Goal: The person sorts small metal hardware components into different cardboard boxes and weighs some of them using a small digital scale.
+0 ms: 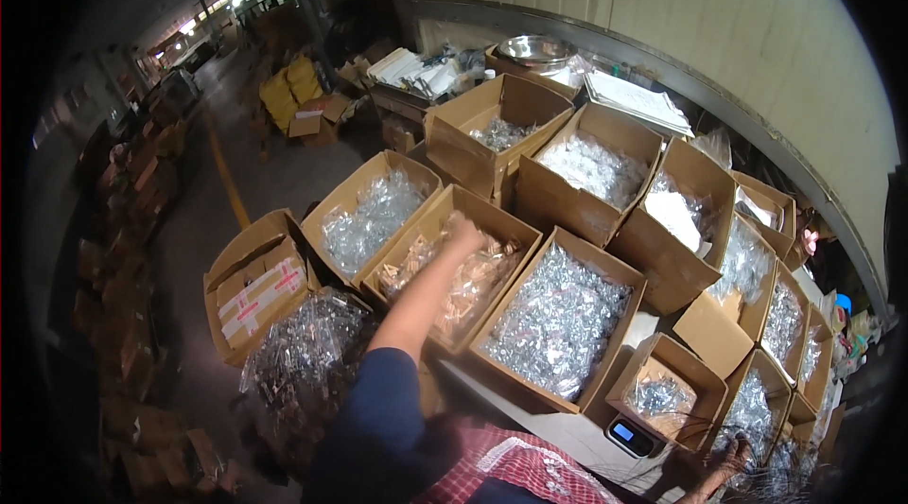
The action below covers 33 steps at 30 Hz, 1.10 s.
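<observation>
My left hand (461,234) reaches over a cardboard box (445,338) of copper-coloured parts (465,285) in clear plastic bags. It is down among the bags at the box's far side, and its fingers are hidden. At the lower right my right hand (730,462) is at a box of silvery metal parts (750,409); its fingers are too dim to make out. Between the two hands stand a large box full of small silvery parts (560,315) and a smaller box with a few bagged metal parts (660,396).
A digital scale (631,436) with a lit display sits in front of the small box. More open boxes crowd the back and right, one with white pieces (594,168). A metal bowl (535,50) stands far back. At left are a taped carton (260,298) and a bulging clear bag (307,343).
</observation>
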Each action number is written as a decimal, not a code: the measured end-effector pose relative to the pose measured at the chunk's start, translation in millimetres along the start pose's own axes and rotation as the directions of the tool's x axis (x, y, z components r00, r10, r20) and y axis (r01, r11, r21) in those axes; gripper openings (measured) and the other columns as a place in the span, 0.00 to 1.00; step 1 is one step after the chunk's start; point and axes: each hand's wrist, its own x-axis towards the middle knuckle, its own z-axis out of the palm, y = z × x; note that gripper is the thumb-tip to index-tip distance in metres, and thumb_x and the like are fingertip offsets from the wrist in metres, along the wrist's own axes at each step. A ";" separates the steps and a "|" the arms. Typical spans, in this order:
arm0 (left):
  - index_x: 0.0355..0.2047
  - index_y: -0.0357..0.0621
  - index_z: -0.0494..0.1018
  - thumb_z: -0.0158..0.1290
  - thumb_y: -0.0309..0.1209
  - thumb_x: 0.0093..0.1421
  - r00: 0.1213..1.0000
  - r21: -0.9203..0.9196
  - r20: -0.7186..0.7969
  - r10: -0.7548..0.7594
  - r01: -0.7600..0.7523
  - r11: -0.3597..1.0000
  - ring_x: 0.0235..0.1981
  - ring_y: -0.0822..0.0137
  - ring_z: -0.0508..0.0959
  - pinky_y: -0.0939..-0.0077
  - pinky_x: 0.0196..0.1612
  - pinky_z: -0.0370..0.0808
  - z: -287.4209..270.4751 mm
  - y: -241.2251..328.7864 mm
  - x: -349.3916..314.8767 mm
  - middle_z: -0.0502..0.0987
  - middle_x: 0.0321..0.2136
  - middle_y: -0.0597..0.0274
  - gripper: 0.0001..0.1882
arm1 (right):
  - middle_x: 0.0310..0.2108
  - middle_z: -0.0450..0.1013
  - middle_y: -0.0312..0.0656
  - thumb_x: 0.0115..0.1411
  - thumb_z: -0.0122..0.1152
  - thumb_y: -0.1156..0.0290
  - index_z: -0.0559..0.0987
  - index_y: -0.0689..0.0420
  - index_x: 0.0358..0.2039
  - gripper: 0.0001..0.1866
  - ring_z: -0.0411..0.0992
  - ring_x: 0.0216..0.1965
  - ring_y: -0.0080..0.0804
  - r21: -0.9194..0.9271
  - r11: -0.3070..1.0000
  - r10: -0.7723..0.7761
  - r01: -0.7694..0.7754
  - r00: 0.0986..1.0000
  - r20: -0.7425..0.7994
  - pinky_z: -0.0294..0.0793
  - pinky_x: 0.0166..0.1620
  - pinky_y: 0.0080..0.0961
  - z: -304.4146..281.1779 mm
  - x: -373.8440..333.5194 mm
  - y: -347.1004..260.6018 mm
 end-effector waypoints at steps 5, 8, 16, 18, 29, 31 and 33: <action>0.41 0.44 0.76 0.58 0.36 0.53 0.998 -0.570 0.064 -0.008 0.043 0.820 0.38 0.59 0.78 0.63 0.43 0.73 -4.3 3.5 2.5 0.80 0.36 0.53 0.16 | 0.39 0.71 0.38 0.60 0.51 0.78 0.74 0.65 0.43 0.11 0.68 0.39 0.26 -0.045 0.999 0.005 -0.001 0.995 0.100 0.68 0.45 0.21 -23.2 10.8 17.8; 0.35 0.41 0.75 0.56 0.29 0.53 0.998 -0.921 -0.045 0.040 -0.056 0.385 0.31 0.68 0.77 0.72 0.36 0.72 -21.5 -32.6 -9.1 0.78 0.29 0.61 0.09 | 0.38 0.71 0.38 0.60 0.52 0.77 0.74 0.64 0.42 0.10 0.68 0.38 0.25 0.012 0.997 0.081 -0.082 0.993 0.085 0.68 0.45 0.20 1.1 12.3 6.6; 0.32 0.48 0.74 0.47 0.30 0.53 0.980 -0.999 0.035 -0.196 0.027 -0.046 0.18 0.83 0.62 0.85 0.16 0.51 -140.0 -124.3 -21.0 0.73 0.24 0.71 0.08 | 0.37 0.71 0.37 0.61 0.53 0.75 0.74 0.64 0.43 0.11 0.67 0.36 0.25 -0.185 0.979 0.069 -0.083 0.994 -0.080 0.69 0.41 0.20 18.0 -1.5 -11.3; 0.27 0.47 0.74 0.46 0.33 0.53 0.956 -0.998 0.017 -0.294 -0.001 -0.059 0.20 0.78 0.67 0.82 0.19 0.59 -137.8 -159.0 -4.9 0.74 0.25 0.70 0.08 | 0.36 0.72 0.37 0.61 0.53 0.75 0.74 0.64 0.44 0.11 0.67 0.35 0.25 -0.213 0.974 0.065 -0.083 0.994 -0.090 0.69 0.41 0.20 18.8 -1.0 -12.3; 0.41 0.32 0.75 0.65 0.39 0.42 0.929 -0.549 -0.133 -0.345 0.221 0.806 0.42 0.52 0.79 0.65 0.47 0.73 -62.7 -216.2 35.7 0.79 0.37 0.43 0.28 | 0.36 0.72 0.38 0.61 0.52 0.73 0.74 0.64 0.44 0.12 0.68 0.33 0.25 -0.272 0.957 0.069 -0.101 0.990 -0.125 0.69 0.38 0.21 12.4 4.9 -11.6; 0.41 0.32 0.75 0.66 0.41 0.43 0.919 -0.483 -0.021 -0.393 0.335 0.809 0.43 0.51 0.79 0.64 0.48 0.73 -72.2 -211.9 25.4 0.79 0.38 0.42 0.30 | 0.36 0.72 0.38 0.61 0.52 0.73 0.74 0.64 0.44 0.12 0.68 0.33 0.25 -0.271 0.957 0.067 -0.098 0.990 -0.122 0.69 0.38 0.21 11.9 7.1 -11.0; 0.41 0.32 0.75 0.66 0.43 0.43 0.903 -0.456 0.059 -0.426 0.405 0.793 0.44 0.50 0.79 0.64 0.48 0.73 -75.7 -207.2 22.4 0.79 0.38 0.41 0.30 | 0.36 0.72 0.38 0.62 0.52 0.73 0.74 0.63 0.44 0.12 0.68 0.33 0.25 -0.275 0.957 0.060 -0.092 0.991 -0.121 0.69 0.37 0.21 11.7 10.1 -10.7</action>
